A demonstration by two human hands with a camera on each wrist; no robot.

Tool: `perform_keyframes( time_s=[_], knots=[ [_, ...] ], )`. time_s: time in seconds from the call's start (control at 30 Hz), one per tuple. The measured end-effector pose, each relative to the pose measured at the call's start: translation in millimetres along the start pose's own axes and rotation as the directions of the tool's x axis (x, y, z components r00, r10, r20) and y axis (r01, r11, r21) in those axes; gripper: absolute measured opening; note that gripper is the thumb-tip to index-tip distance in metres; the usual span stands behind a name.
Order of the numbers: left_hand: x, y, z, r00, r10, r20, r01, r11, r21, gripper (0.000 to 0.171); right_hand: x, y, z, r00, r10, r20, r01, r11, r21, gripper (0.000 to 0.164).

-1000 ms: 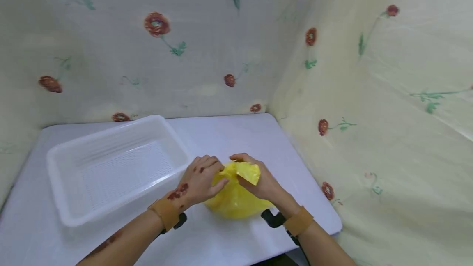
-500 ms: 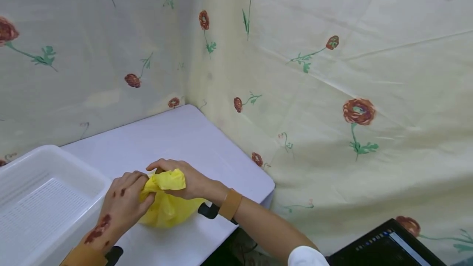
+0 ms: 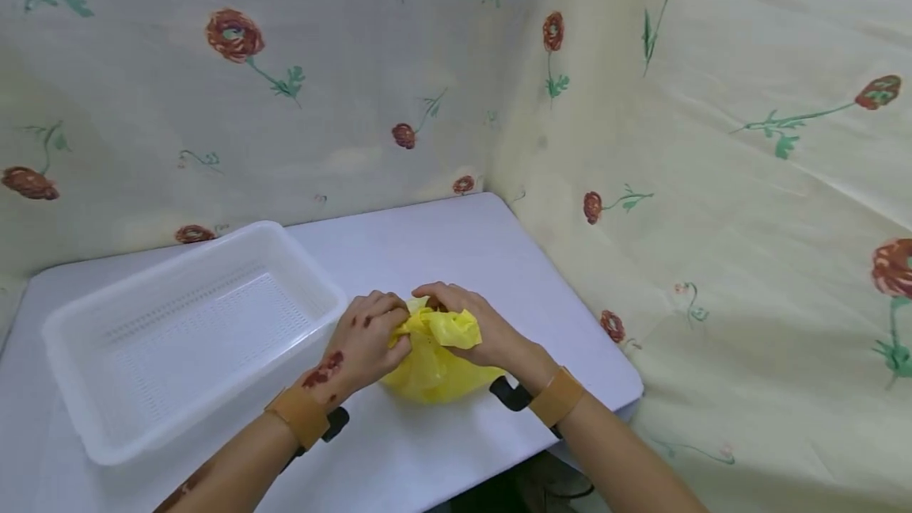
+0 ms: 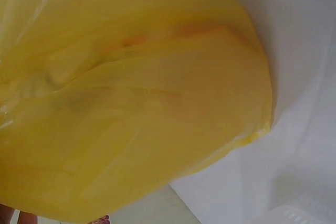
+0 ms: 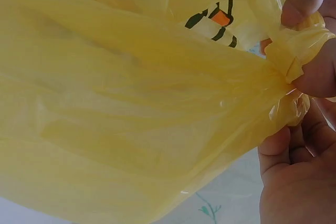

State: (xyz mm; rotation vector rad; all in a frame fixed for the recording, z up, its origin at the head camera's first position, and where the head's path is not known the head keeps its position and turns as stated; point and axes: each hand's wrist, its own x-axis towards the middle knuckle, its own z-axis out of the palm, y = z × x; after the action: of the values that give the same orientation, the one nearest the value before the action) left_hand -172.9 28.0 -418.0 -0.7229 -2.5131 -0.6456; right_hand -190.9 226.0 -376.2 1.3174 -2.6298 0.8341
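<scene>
A yellow plastic bag (image 3: 435, 377) sits bulging on the table, its neck gathered and twisted. My left hand (image 3: 365, 340) pinches the gathered neck from the left. From the right, my right hand (image 3: 483, 329) grips the neck too, and a loose flap of plastic sticks out by its thumb. In the right wrist view, fingers of both hands meet on the bunched plastic, and black and orange print shows on the bag (image 5: 131, 124). The left wrist view is mostly filled by the bag (image 4: 147, 103); dim shapes show through, but their kind cannot be made out.
A white plastic basket (image 3: 71, 386) with a perforated bottom stands left of the bag. Both are on a white-covered table (image 3: 399, 450), whose right edge lies beyond my right hand. Flower-printed cloth (image 3: 342, 62) hangs behind and to the right.
The head view swung right, showing a dark screen, then came back left. Both hands stay at the bag's neck, with the fingers shifting slightly. The basket has not moved on the table.
</scene>
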Motion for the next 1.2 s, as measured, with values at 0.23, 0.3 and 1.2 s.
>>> perform_keyframes(
  time_s=[0.23,0.3,1.2],
  knots=[
    [-1.1,-2.5,0.8,1.000,0.005,-0.007,-0.005,1.000,0.006,0.023,-1,0,1,1.000,0.005,-0.022,-0.005,0.999,-0.033,0.044],
    [1.5,-0.7,1.7,1.000,0.025,-0.001,-0.025,1.000,-0.014,0.024,-4,2,0,0.999,-0.011,-0.045,0.008,0.998,-0.067,0.041],
    [-99.5,-114.9,-81.6,0.923,-0.334,0.190,0.357,0.929,-0.098,0.040,111,-78,120,0.956,-0.263,0.132,0.294,0.866,-0.404,0.016]
  ],
)
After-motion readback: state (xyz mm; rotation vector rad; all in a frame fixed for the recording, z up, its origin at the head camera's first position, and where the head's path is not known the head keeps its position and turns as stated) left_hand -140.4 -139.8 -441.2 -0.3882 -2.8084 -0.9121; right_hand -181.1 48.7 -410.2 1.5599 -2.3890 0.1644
